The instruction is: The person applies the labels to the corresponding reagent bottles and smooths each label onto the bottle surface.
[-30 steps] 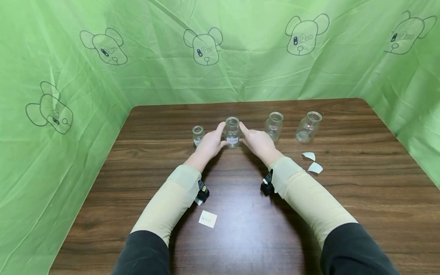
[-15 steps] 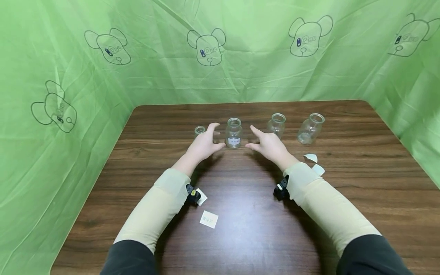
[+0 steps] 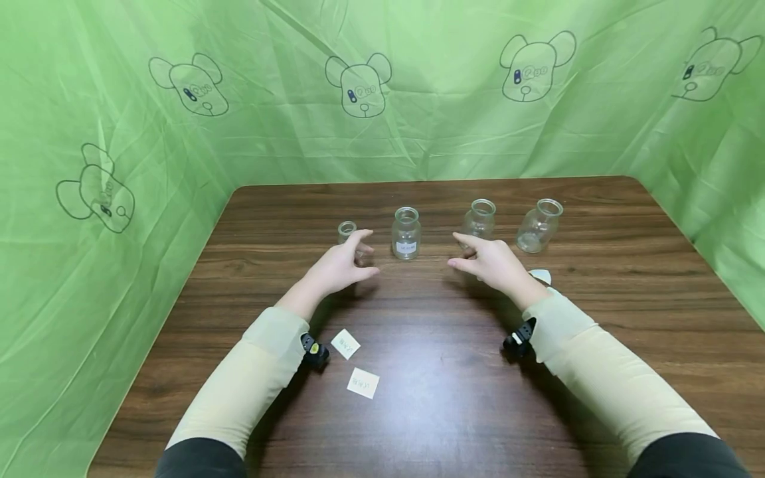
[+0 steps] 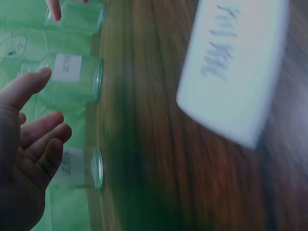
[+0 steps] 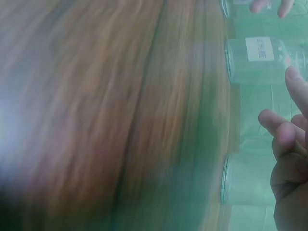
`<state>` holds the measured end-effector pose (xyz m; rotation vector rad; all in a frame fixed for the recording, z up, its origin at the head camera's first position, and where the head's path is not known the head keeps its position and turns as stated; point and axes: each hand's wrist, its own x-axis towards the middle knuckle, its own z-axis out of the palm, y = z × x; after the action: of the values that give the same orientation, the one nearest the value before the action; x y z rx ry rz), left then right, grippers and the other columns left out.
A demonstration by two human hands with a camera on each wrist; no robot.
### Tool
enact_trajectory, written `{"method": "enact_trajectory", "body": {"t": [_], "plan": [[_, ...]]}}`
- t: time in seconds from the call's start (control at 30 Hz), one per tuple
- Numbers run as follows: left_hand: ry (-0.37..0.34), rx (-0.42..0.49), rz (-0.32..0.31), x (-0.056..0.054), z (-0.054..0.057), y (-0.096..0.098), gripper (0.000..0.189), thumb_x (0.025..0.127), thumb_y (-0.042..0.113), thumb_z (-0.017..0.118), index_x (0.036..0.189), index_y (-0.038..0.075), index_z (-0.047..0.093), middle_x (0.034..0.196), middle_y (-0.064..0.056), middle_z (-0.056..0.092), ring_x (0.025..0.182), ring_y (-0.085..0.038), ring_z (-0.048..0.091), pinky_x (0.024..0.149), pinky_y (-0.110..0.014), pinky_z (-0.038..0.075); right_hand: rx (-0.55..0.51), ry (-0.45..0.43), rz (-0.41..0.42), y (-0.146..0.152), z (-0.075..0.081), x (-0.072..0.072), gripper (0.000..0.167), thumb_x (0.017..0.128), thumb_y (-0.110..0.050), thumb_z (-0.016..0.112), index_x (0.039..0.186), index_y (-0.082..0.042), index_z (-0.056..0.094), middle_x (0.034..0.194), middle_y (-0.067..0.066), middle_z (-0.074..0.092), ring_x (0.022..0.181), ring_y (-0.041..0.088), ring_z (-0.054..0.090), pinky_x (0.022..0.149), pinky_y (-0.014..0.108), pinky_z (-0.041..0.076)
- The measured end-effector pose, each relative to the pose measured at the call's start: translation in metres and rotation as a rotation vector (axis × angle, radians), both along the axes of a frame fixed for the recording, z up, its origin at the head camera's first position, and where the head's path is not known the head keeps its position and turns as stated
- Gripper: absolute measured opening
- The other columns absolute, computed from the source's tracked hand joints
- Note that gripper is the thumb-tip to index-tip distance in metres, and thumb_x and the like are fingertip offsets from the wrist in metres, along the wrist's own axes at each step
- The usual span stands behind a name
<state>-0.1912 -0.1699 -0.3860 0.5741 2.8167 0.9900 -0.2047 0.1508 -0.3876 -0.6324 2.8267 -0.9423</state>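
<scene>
Jar with white label is standing upright on the wood-grain tabletop, toward the far edge and between the two hands, touching neither. Left hand is hovering to its left, thumb and forefinger spread wide, gripping nothing. Right hand is hovering to its right, thumb and forefinger parted and the other fingers bending inward, likewise holding nothing.

Small glass jar is standing behind the left hand, which is partly covering it in the head view; its own paper label is showing in the left wrist view. Middle-right glass jar is standing behind the right hand, its lower part partly hidden. Far-right glass jar is standing beyond it to the right.

Upper loose label and lower loose label, both bearing handwriting, are lying near each other at the front left. White paper scrap is lying beside the right wrist. Green cloth with printed animal-head outlines is hanging behind the tabletop.
</scene>
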Motion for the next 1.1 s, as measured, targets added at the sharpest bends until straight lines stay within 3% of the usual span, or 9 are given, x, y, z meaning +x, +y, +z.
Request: {"method": "enact_trajectory", "body": {"t": [0.17,0.37,0.57,0.73,0.97,1.1], "plan": [[-0.008,-0.011,-0.049,0.007,-0.003,-0.012,0.075,0.082,0.029,0.073,0.141,0.014,0.029,0.118,-0.006,0.063,0.097,-0.022,0.061,0.083,-0.041,0.047,-0.013,0.02,-0.012,0.018,-0.002,0.006,0.065,0.085,-0.044,0.065,0.137,-0.01,0.048,0.098,0.006,0.07,0.052,0.014,0.059,0.051,0.03,0.048],[-0.116,-0.051,-0.128,0.013,-0.009,-0.029,0.076,0.081,0.029,0.074,0.141,0.016,0.031,0.122,-0.003,0.061,0.106,-0.025,0.057,0.091,-0.045,0.042,-0.014,0.026,-0.035,0.035,-0.003,0.013,0.062,0.084,-0.042,0.067,0.133,-0.008,0.052,0.093,0.007,0.07,0.051,0.011,0.055,0.05,0.03,0.046],[-0.073,-0.084,-0.216,0.019,-0.014,-0.038,0.067,0.083,0.021,0.073,0.139,0.012,0.037,0.121,-0.007,0.059,0.108,-0.024,0.055,0.092,-0.043,0.042,-0.046,0.054,-0.042,0.05,-0.007,0.017,0.062,0.082,-0.045,0.068,0.13,-0.008,0.055,0.089,0.006,0.07,0.048,0.012,0.054,0.047,0.029,0.047],[-0.063,-0.118,-0.226,0.027,-0.017,-0.046,0.063,0.083,0.023,0.072,0.137,0.014,0.04,0.117,-0.003,0.06,0.101,-0.022,0.054,0.089,-0.042,0.042,-0.055,0.054,-0.05,0.061,-0.011,0.02,0.06,0.082,-0.044,0.068,0.13,-0.009,0.056,0.089,0.007,0.069,0.051,0.013,0.055,0.049,0.029,0.047],[-0.039,-0.131,-0.246,0.04,-0.018,-0.062,0.056,0.083,0.024,0.073,0.131,0.015,0.046,0.114,0.001,0.062,0.101,-0.02,0.053,0.089,-0.04,0.041,-0.044,0.02,-0.069,0.073,-0.013,0.023,0.06,0.083,-0.045,0.067,0.132,-0.014,0.054,0.095,0.006,0.069,0.069,0.015,0.061,0.061,0.031,0.049],[-0.073,-0.121,-0.234,0.049,-0.017,-0.069,0.057,0.081,0.026,0.074,0.131,0.017,0.047,0.115,0.004,0.06,0.1,-0.019,0.051,0.088,-0.039,0.041,-0.064,-0.015,-0.084,0.078,-0.011,0.024,0.06,0.083,-0.045,0.068,0.133,-0.016,0.053,0.099,0.005,0.068,0.067,0.019,0.058,0.054,0.033,0.048]]}}
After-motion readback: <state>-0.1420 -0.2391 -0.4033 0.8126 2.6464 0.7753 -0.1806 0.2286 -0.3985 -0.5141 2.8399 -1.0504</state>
